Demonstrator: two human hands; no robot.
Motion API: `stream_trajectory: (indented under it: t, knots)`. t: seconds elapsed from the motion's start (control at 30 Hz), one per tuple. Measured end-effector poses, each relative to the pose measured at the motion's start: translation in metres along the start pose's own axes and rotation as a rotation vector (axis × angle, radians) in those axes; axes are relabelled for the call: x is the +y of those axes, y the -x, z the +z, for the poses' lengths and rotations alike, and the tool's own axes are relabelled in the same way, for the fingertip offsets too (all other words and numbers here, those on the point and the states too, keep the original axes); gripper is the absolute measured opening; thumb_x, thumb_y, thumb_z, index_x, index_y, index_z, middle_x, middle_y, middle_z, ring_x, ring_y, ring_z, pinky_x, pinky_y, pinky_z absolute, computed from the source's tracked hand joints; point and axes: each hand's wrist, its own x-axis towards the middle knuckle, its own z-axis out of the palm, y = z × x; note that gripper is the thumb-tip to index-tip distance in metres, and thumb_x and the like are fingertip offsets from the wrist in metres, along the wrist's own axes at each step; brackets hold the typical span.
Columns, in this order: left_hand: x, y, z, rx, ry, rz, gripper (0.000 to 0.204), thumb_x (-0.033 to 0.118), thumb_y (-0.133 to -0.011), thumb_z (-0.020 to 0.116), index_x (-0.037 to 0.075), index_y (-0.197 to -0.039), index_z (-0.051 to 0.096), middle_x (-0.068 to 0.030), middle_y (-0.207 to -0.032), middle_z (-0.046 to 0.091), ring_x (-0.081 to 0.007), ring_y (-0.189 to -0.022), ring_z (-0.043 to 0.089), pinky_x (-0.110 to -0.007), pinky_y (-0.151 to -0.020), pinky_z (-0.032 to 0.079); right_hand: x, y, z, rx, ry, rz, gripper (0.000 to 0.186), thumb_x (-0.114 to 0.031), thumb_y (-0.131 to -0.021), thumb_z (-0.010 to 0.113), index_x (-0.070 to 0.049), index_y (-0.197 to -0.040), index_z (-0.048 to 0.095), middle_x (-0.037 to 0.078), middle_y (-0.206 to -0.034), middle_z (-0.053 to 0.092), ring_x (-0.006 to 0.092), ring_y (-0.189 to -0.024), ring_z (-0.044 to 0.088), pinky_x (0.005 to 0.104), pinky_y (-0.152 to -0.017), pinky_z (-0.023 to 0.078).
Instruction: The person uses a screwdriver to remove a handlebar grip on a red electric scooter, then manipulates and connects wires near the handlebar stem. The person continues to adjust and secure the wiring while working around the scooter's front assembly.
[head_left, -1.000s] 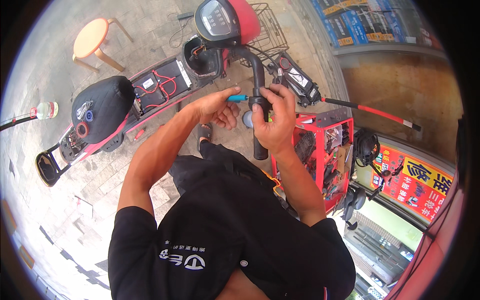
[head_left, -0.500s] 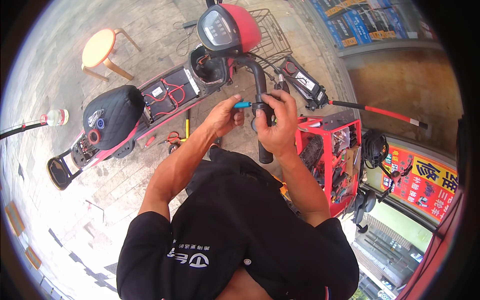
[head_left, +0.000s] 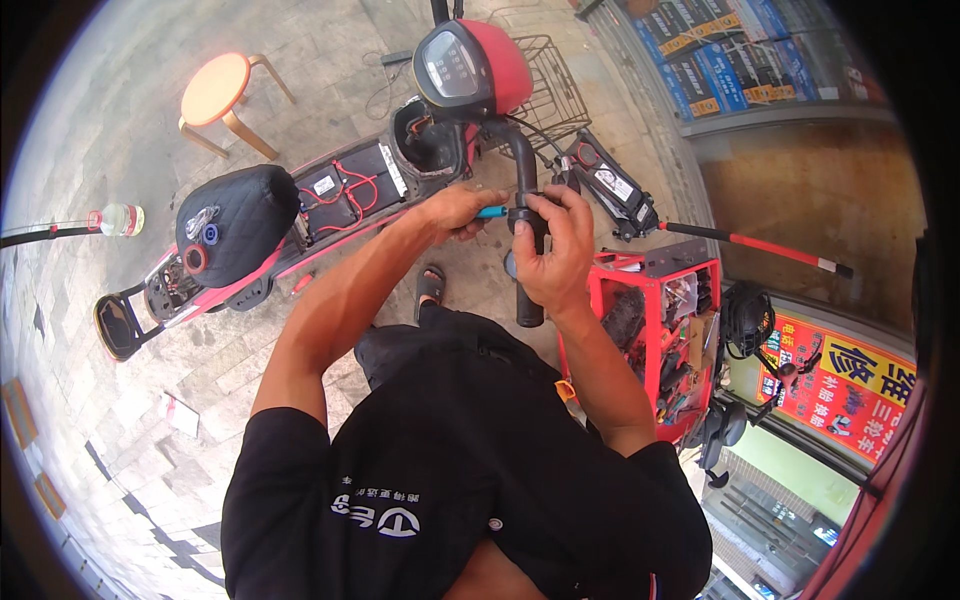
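Observation:
My left hand [head_left: 455,212] is closed around a slim teal tool [head_left: 491,212], most of it hidden by my fingers. The tool's end meets a black clamp-like fitting [head_left: 518,214] on the handlebar [head_left: 525,165] of a red electric scooter. From the other side, my right hand [head_left: 556,245] grips this fitting between thumb and fingers. Below it, the black handlebar grip [head_left: 530,308] points toward me. The red headset with its display panel [head_left: 450,68] sits at the far end of the bar.
The scooter's battery bay [head_left: 350,190] lies exposed, with a quilted black seat [head_left: 235,230] behind it. A red tool cart [head_left: 655,330] stands at my right, near a floor jack [head_left: 615,190] with a long handle. A round stool [head_left: 215,88] is at the far left.
The view has shifted, so the scooter and stool appear lower and slightly right. My left hand has turned over the teal tool, its fingers more closed. My right hand stays at the fitting.

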Motion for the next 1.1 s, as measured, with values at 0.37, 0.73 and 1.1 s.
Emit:
stream_trajectory:
  t: [0.37,0.73,1.1]
  knots:
    - [-0.016,0.000,0.010,0.246,0.082,0.193,0.037,0.037,-0.089,0.057,0.007,-0.067,0.059,-0.0015,-0.052,0.045,-0.0116,-0.042,0.040,-0.028,-0.040,0.028,0.003,-0.001,0.002,0.045,-0.002,-0.005,0.030,-0.009,-0.068,0.068,-0.005,-0.098,0.064,0.014,-0.104,0.057,0.0328,-0.093,0.056,0.0410,-0.080,0.047]
    - [-0.022,-0.001,0.016,0.445,0.009,0.303,0.042,0.041,-0.087,0.061,0.004,-0.066,0.060,0.0002,-0.052,0.048,-0.0084,-0.046,0.041,-0.026,-0.043,0.030,0.002,-0.001,0.002,0.044,-0.009,0.025,0.029,-0.009,-0.068,0.068,-0.005,-0.097,0.064,0.014,-0.104,0.057,0.0326,-0.093,0.056,0.0404,-0.079,0.047]
    - [-0.009,0.006,-0.003,-0.019,0.300,-0.032,0.038,0.039,-0.092,0.057,0.010,-0.068,0.054,0.0023,-0.054,0.039,-0.0089,-0.046,0.037,-0.025,-0.042,0.025,0.000,0.000,0.004,0.020,-0.029,0.040,0.030,-0.007,-0.069,0.068,-0.004,-0.098,0.063,0.014,-0.104,0.056,0.0322,-0.095,0.056,0.0402,-0.081,0.047]
